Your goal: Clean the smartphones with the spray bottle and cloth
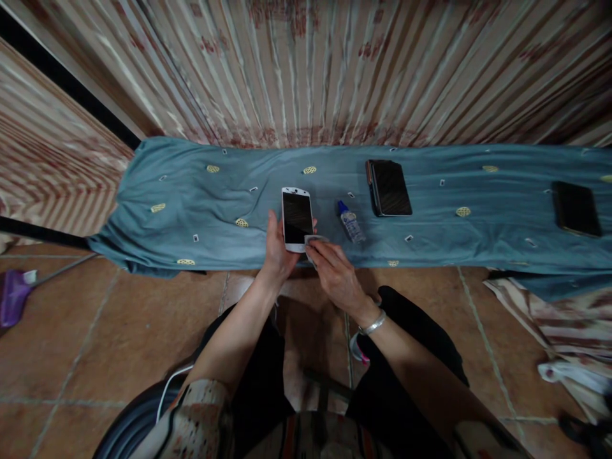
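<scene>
My left hand [280,252] is wrapped round a white smartphone [297,217], its dark screen facing up, near the front edge of the cloth. Pinched in the fingers of my right hand [335,271] is a small pale cloth [313,240], which touches the lower right corner of the phone. Part of that cloth is hidden under my fingers. Just to the right, a clear bottle with a blue cap [351,223] lies on its side.
A blue-green patterned cloth [444,242] covers the long bench. A dark tablet-like device in a case [389,188] and another dark flat object [576,208] lie to the right. Curtains [329,83] hang behind. A purple broom head [15,296] is at the floor's left.
</scene>
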Motion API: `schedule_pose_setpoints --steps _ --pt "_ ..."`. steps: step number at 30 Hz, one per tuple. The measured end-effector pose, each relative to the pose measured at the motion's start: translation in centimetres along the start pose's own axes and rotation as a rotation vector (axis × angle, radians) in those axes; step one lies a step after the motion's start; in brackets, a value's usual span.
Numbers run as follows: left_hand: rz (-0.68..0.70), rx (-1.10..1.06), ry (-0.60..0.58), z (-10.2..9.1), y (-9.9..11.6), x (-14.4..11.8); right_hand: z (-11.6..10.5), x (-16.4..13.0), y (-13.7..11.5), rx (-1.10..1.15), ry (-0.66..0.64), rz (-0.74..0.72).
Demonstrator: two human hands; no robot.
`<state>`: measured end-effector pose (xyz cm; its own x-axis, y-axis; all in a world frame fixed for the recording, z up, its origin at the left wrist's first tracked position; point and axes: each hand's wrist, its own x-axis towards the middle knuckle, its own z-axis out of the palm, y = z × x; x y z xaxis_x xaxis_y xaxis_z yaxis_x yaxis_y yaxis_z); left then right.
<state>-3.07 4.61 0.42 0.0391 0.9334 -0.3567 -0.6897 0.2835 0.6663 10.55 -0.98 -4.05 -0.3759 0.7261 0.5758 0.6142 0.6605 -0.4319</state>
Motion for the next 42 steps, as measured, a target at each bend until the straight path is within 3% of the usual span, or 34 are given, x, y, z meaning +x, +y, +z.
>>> schedule_pose_setpoints --steps 6,13,29,42 --pt "-0.065 0.011 0.031 0.4 -1.1 -0.2 0.2 0.2 -0.3 -0.004 -0.005 0.021" --pt "-0.158 0.023 0.026 0.7 -1.5 -0.8 0.7 0.4 -1.1 0.022 0.039 -0.051" --pt "-0.178 0.036 0.013 0.5 -3.1 -1.3 0.5 1.5 0.2 -0.013 -0.013 0.036" --pt "-0.119 0.059 0.054 0.6 -1.5 -0.5 1.0 0.7 -0.7 0.062 -0.030 -0.002"
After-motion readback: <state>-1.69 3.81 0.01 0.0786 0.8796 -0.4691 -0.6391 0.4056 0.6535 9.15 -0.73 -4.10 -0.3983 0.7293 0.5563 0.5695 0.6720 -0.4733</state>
